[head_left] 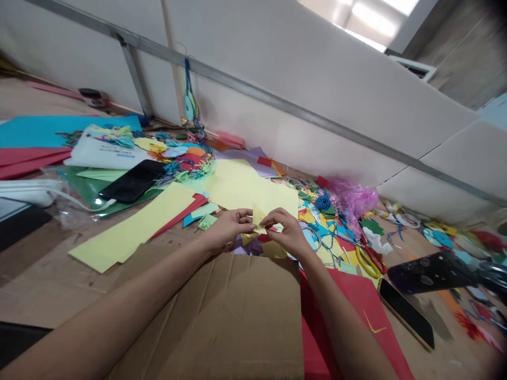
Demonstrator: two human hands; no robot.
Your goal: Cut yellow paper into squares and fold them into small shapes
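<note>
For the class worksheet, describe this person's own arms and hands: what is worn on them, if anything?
The left forearm and right forearm are bare, with no sleeve in view. The left hand and right hand wear no gloves, and neither wrist shows a watch or bracelet.

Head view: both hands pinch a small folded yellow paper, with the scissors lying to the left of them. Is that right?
Not quite: the scissors lie to the right of the hands, not the left, as the head view shows. The rest stands: the left hand and right hand pinch the small folded yellow paper.
</note>
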